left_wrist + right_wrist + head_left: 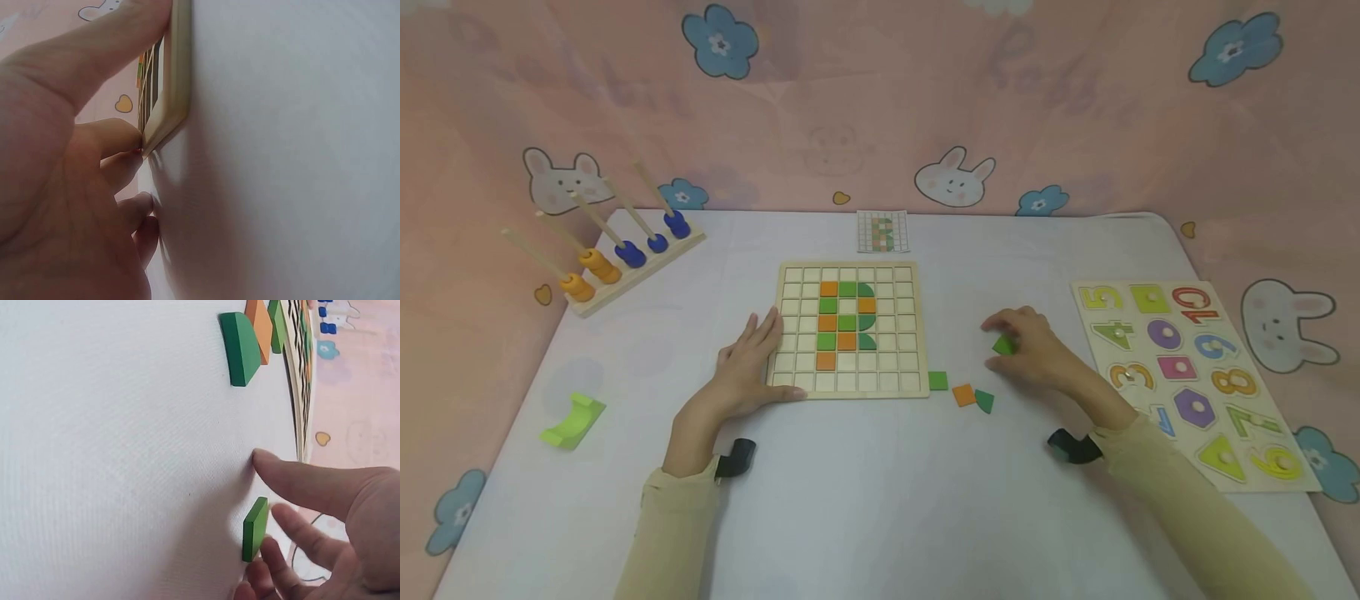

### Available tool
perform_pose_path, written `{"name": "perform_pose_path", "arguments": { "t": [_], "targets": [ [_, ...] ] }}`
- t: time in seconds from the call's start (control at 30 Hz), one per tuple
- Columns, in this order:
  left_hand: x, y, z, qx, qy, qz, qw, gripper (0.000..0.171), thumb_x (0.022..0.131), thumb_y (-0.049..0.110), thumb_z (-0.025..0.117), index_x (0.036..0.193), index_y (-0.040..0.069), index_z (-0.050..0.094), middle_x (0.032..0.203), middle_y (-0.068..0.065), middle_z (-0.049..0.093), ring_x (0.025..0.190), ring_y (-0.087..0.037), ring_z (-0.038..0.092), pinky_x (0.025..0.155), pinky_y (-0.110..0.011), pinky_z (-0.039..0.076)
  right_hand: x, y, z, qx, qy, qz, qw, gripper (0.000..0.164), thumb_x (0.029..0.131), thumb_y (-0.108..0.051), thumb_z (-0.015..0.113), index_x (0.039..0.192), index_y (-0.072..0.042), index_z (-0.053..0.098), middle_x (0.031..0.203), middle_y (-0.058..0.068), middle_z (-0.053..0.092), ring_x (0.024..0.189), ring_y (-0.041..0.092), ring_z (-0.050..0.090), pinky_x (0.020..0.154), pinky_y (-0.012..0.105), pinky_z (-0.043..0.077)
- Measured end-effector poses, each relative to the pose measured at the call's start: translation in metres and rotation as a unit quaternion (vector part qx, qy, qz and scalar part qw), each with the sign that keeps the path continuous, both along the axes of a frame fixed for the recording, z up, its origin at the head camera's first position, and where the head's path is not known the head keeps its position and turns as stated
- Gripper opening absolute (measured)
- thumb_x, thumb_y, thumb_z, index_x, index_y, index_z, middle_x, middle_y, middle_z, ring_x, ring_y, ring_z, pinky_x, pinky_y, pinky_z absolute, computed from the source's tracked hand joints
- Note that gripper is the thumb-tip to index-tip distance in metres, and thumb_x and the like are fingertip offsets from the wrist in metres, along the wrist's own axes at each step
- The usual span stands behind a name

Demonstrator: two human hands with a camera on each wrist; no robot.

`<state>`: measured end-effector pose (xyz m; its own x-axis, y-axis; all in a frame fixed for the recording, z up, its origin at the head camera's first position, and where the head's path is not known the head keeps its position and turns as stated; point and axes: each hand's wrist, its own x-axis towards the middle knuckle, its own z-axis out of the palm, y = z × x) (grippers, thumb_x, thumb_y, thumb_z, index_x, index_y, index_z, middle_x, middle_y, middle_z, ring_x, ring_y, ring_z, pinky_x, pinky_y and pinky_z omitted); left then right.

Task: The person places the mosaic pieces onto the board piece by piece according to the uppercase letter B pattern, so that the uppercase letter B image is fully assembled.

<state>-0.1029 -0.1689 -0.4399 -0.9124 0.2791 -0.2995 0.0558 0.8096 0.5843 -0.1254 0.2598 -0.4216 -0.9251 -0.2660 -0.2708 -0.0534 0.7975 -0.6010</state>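
Note:
A square wooden grid board (887, 385) bears orange, light green and dark green tiles in its middle columns. My left hand (741, 371) lies at its left side, fingers spread along the edge and thumb on the front rim. In the left wrist view, the thumb (119, 44) rests against the board's frame (178, 81). To the right of the board, my right hand (1033, 346) is over a light green square tile (1003, 345). In the right wrist view, that green tile (254, 530) is beside the fingertips, with the thumb (300, 478) apart from it.
A green square (937, 381), an orange square (964, 395) and a dark green quarter-round tile (984, 402) lie by the board. Behind it is a pattern card (883, 232). A bead abacus (640, 271), a light green curved block (574, 422) and a number puzzle (1138, 333) stand around.

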Motion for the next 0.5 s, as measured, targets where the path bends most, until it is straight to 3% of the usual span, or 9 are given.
{"name": "perform_pose_path", "arguments": {
  "t": [0.27, 0.5],
  "targets": [
    [0.0003, -0.0001, 0.0003, -0.002, 0.0, -0.001, 1.0, 0.122, 0.084, 0.035, 0.091, 0.17, 0.003, 0.009, 0.18, -0.013, -0.001, 0.166, -0.04, -0.008, 0.125, -0.069, 0.01, 0.0059, -0.0041, 0.0038, 0.033, -0.007, -0.065, 0.997, 0.051, 0.093, -0.015, 0.08, 0.133, 0.004, 0.054, 0.12, 0.026, 0.055, 0.105, 0.037, 0.052, 0.09, 0.046, 0.048],
    [-0.0001, -0.0004, -0.0003, -0.004, 0.0, -0.003, 1.0, 0.123, 0.085, 0.036, 0.091, 0.17, 0.003, 0.008, 0.18, -0.013, -0.001, 0.166, -0.04, -0.008, 0.125, -0.069, 0.01, 0.0083, -0.0088, 0.0018, 0.023, 0.01, -0.086, 0.996, 0.038, 0.095, -0.01, 0.077, 0.126, 0.006, 0.062, 0.114, 0.024, 0.062, 0.103, 0.035, 0.056, 0.086, 0.042, 0.048]
  ]
}}
